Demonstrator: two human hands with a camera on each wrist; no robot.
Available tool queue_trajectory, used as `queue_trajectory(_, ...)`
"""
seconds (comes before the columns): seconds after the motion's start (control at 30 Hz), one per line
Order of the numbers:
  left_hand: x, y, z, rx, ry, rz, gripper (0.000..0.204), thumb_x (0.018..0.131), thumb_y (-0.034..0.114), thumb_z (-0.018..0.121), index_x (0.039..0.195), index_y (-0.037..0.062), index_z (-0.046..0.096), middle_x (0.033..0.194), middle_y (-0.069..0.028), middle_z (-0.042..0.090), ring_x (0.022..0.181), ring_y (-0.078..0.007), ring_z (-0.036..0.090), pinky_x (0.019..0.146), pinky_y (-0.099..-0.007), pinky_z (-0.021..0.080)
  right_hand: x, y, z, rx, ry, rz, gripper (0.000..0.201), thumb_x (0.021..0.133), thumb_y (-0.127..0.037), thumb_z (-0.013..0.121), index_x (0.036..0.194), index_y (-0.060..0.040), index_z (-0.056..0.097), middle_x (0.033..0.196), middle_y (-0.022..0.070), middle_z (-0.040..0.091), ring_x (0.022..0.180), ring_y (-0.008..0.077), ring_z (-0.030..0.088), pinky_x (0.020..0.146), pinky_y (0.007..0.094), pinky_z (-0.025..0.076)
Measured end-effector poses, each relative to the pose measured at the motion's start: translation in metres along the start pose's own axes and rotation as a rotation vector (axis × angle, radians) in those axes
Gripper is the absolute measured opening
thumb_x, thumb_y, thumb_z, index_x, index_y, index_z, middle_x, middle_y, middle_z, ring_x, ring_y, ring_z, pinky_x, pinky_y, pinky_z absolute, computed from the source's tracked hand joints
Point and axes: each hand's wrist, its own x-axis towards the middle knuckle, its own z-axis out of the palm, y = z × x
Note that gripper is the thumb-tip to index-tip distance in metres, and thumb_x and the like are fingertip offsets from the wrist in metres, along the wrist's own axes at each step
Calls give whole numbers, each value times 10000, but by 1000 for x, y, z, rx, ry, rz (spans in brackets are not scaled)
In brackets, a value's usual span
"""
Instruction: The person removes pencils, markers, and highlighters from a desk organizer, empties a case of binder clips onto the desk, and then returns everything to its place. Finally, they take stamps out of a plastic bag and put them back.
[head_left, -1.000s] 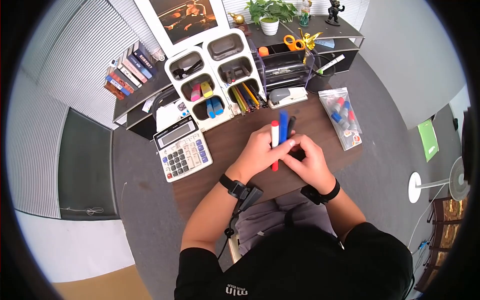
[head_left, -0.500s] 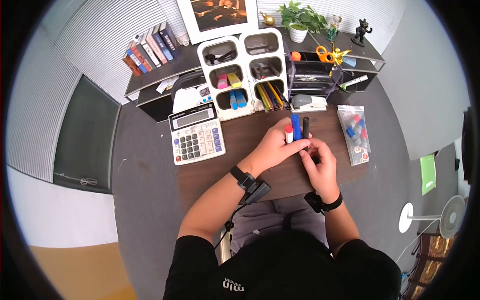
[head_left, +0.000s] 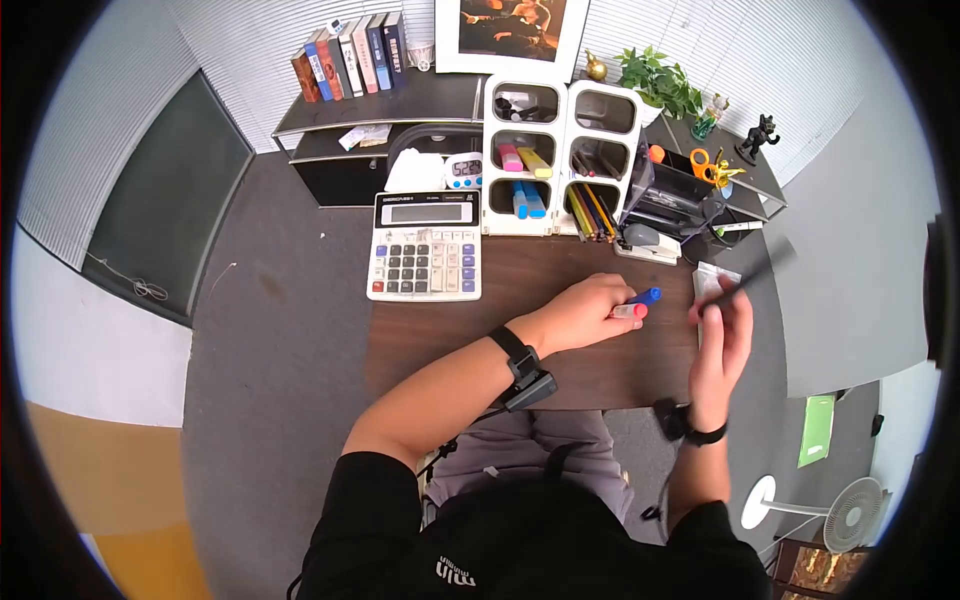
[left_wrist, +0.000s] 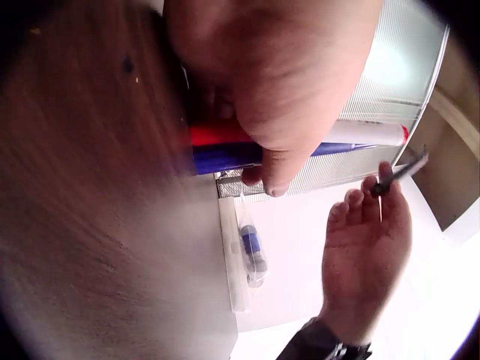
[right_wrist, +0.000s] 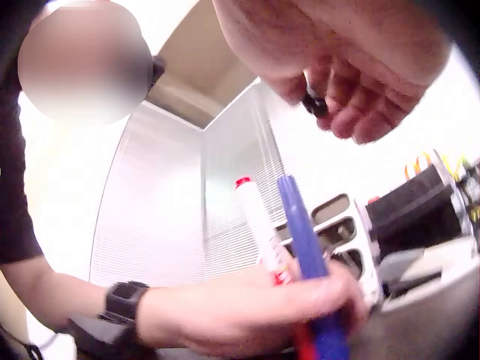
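Observation:
My left hand (head_left: 580,318) rests low over the brown desk, gripping two markers. One is a white marker (right_wrist: 259,217) with red ends; the other is a blue marker (right_wrist: 304,232). Both lie side by side between thumb and fingers, tilted to the right in the head view. My right hand (head_left: 722,350) is raised at the desk's right side. Thumb and fingers there pinch a slim black pen (head_left: 768,268), blurred by motion and apart from the other two. Behind that hand is a clear zip bag (head_left: 712,274), mostly hidden; bottles with blue parts (left_wrist: 251,251) show in it.
A calculator (head_left: 425,250) lies at the desk's left. Along the back stand a white organizer (head_left: 562,130) with highlighters and pencils, a stapler (head_left: 648,243), and a dark desk rack (head_left: 665,195) with orange scissors (head_left: 703,165). Books (head_left: 350,60) stand on the shelf behind.
My right hand has drawn the black pen away from the bundle and moved right, up to the bag. My left hand keeps the other two markers, now tipped lower. The head view has shifted left.

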Motion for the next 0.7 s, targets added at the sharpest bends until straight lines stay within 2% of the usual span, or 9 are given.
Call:
queue_trajectory(0.03, 0, 1, -1, 14, -23, -25, 239, 942, 280, 763, 941, 50, 701, 903, -99, 620, 886, -306, 620, 816, -417, 502, 18, -8, 1, -243, -64, -39, 345, 1047, -25, 575, 1388, 24, 583, 1117, 122, 679, 924, 187, 648, 864, 327, 521)
queue_trajectory(0.13, -1, -4, 0, 13, -2, 12, 264, 956, 297, 746, 939, 40, 687, 875, -112, 605, 865, -311, 613, 793, -423, 494, 76, -51, 22, -484, -97, -202, 229, 997, -11, 652, 1214, 11, 722, 1007, 118, 677, 883, 198, 639, 816, 320, 508)
queue_trajectory(0.17, 1, -5, -1, 10, -4, 25, 264, 956, 297, 746, 939, 40, 687, 875, -112, 605, 865, -311, 613, 793, -423, 494, 93, -56, 28, -531, -115, -339, 237, 981, -22, 688, 1215, -9, 725, 982, 113, 676, 841, 210, 634, 776, 328, 516)
queue_trajectory(0.3, 0, 0, -4, -21, 9, -18, 262, 972, 293, 730, 970, 35, 681, 869, -124, 608, 852, -316, 621, 786, -424, 497, 143, -48, 62, -638, -152, -480, 220, 941, -51, 740, 1159, -23, 733, 945, 131, 672, 797, 287, 651, 722, 382, 537)
queue_trajectory(0.37, 0, 4, -7, -35, 16, -44, 263, 980, 293, 721, 979, 33, 679, 875, -127, 616, 854, -320, 626, 788, -423, 501, 164, -32, 79, -719, -195, -622, 216, 898, -72, 763, 1111, -42, 734, 929, 135, 685, 843, 332, 678, 741, 426, 556)
queue_trajectory(0.43, 0, 7, -8, -112, 19, -81, 292, 981, 291, 714, 1013, 2, 687, 936, -190, 673, 916, -378, 654, 823, -462, 509, 176, -16, 95, -805, -210, -728, 185, 887, -110, 765, 1063, -69, 724, 904, 109, 675, 859, 317, 681, 759, 432, 559)
queue_trajectory(0.57, 1, 9, -11, -132, 49, -120, 301, 1000, 305, 701, 971, 8, 662, 905, -188, 676, 870, -384, 658, 800, -454, 515, 190, 3, 118, -904, -252, -769, 182, 874, -164, 774, 1023, -99, 693, 856, 88, 647, 877, 301, 675, 793, 432, 546)
queue_trajectory(0.63, 2, 8, -13, -130, 7, -191, 255, 1027, 283, 683, 1059, 30, 691, 964, -136, 711, 891, -298, 692, 832, -403, 544, 190, 7, 120, -887, -260, -731, 208, 875, -156, 770, 1060, -90, 703, 884, 95, 662, 886, 317, 679, 792, 439, 554)
queue_trajectory(0.7, 2, 9, -14, -144, 20, -184, 255, 1031, 279, 678, 1065, 26, 687, 955, -129, 713, 893, -275, 696, 829, -385, 546, 184, 0, 118, -857, -274, -656, 223, 882, -146, 765, 1086, -78, 706, 910, 104, 673, 889, 325, 679, 792, 436, 556)
